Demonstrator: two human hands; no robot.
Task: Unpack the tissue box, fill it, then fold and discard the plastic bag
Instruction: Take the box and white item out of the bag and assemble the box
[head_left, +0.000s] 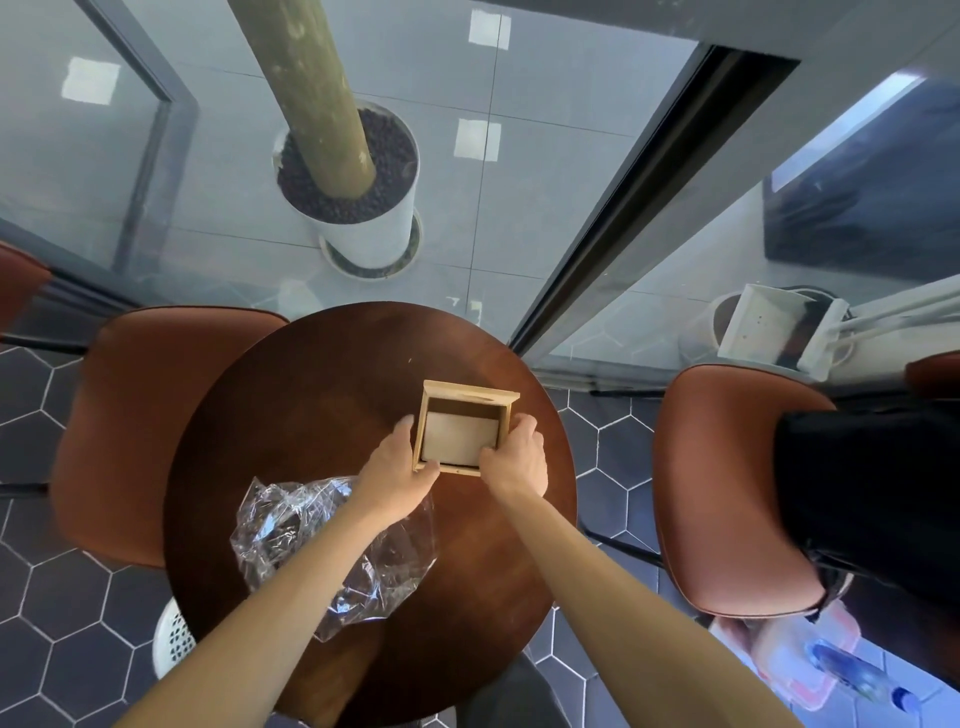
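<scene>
My left hand (397, 470) and right hand (517, 457) clasp the open wooden tissue box (461, 427) between them at the round table's (291, 415) centre, the crumpled plastic bag (332, 551) lying toward the near edge under my left forearm.

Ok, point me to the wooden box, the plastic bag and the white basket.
wooden box (460, 435), head view, on its inner panel.
plastic bag (291, 535), head view, on its crumpled left part.
white basket (174, 642), head view, on its perforated wall.

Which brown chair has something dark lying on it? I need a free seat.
The chair on the right: a black item covers its far side. The chair on the left shows a bare seat.
</scene>
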